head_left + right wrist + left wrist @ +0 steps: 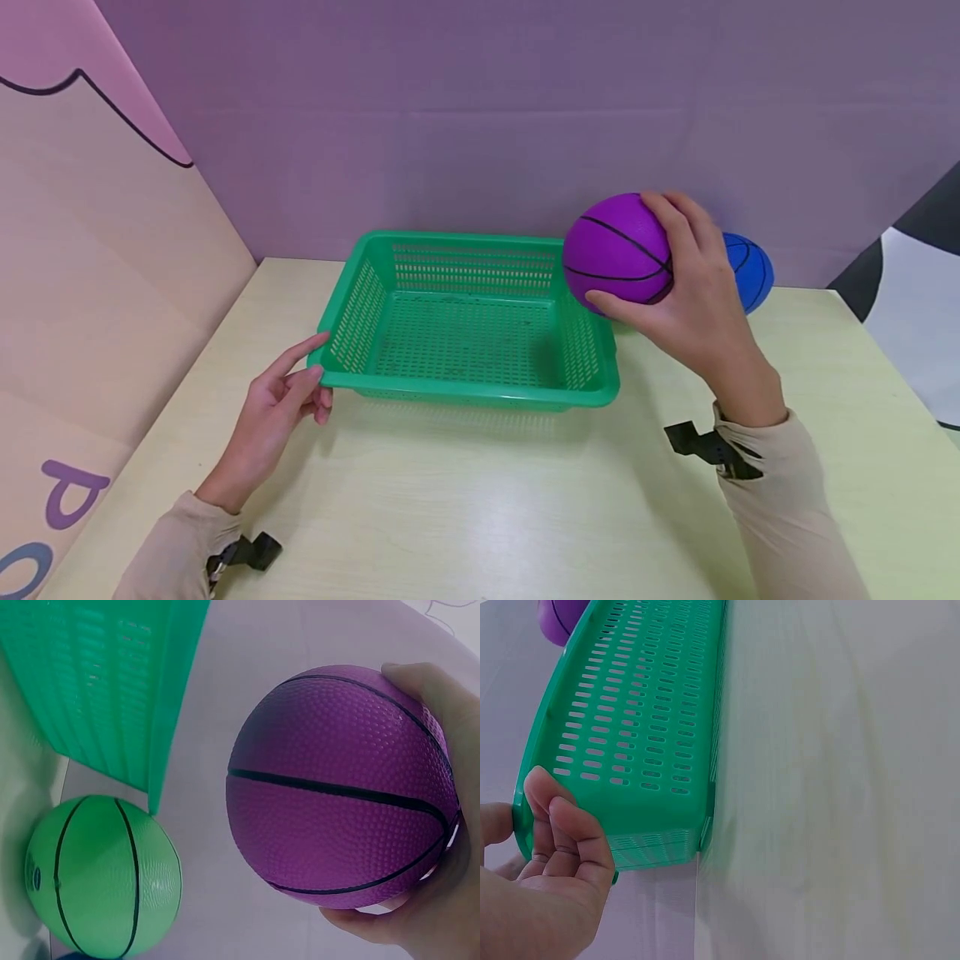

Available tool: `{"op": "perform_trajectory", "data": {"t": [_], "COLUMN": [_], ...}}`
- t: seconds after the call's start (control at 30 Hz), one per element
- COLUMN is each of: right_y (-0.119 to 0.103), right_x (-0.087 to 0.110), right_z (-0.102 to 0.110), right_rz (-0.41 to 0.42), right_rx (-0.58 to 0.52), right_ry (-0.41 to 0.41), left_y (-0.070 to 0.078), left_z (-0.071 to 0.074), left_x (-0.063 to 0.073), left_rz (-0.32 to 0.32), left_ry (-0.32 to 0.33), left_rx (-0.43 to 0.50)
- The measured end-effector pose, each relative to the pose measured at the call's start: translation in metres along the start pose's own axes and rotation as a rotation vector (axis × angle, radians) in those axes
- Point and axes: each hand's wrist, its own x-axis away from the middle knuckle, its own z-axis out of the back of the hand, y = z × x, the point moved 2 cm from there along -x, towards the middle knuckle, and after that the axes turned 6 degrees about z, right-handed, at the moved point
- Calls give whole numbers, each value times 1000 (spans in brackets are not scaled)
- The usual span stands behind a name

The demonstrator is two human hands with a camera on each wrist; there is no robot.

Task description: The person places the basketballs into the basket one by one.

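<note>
A small purple basketball [618, 250] is held by my right hand [697, 292], fingers over its far side and thumb beneath. It is raised off the table, overlapping the back right corner of a green plastic basket [465, 392] in the head view. That basket has slotted walls and a bare floor. At its front left corner, my left hand [273, 408] grips the rim; in the left wrist view, curled fingers [577, 821] lie against the outside. A green ball [105, 877] sits beside the basket in the right wrist view, mostly hidden from the head view.
Behind the right hand is a blue ball [750, 271], partly covered by it. A purple backdrop [480, 117] rises directly behind the pale table [465, 500]. On the left stands a beige printed panel [97, 275].
</note>
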Motion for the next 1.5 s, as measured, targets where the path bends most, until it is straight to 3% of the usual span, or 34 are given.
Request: {"op": "perform_trajectory", "data": {"t": [0.6,0.83,1.0,1.5], "right_y": [-7,1,5,10], "right_x": [-13,-10,-8,-6], "right_z": [-34,-60,-75,-101], "right_rz": [-22,42,72,57], "right_rx": [-40,-12,-20,-5], "right_ry": [-53,-122,-125,-255], "left_y": [0,0,-1,-2], "left_z": [-1,-3,-2,0], "left_x": [-1,-3,-5,0], "left_rz": [0,-8,-13,-1], "left_ry": [-6,-18,-31,-23], "left_rx": [-12,-24,-25,-61]}}
